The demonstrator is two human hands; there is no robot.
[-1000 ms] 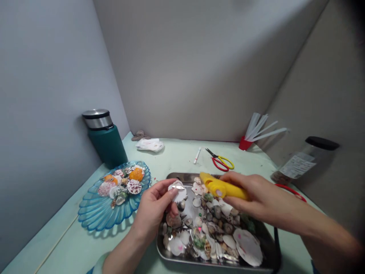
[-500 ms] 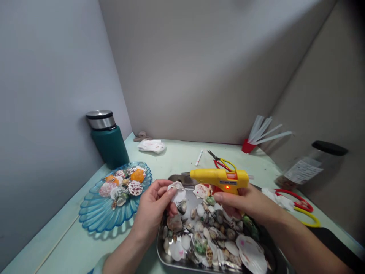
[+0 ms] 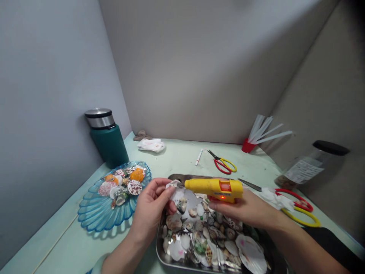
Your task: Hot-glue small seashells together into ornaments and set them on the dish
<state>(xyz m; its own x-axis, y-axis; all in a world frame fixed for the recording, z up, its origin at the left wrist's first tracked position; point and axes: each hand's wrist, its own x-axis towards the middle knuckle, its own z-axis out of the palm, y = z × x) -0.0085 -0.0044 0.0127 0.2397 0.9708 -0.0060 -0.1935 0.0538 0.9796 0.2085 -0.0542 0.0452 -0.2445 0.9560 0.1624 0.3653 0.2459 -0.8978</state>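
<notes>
My left hand (image 3: 152, 211) pinches a small white shell (image 3: 174, 189) above the left end of a metal tray (image 3: 182, 178) full of mixed seashells. My right hand (image 3: 245, 210) grips a yellow hot glue gun (image 3: 215, 188) with its orange light on. The gun lies level and its nozzle tip touches or nearly touches the held shell. Both hands hover over the tray.
A blue scalloped glass plate (image 3: 97, 213) with several glued shells lies to the left, behind it a green flask (image 3: 107, 139). Small scissors (image 3: 224, 163), a pen (image 3: 198, 156), a red cup of glue sticks (image 3: 247, 145), a jar (image 3: 310, 165) and large scissors (image 3: 296, 205) sit further back and right.
The glue gun turned from pointing toward me to level, then slid left and down until its nozzle reached the shell. My left hand stayed nearly still with the shell.
</notes>
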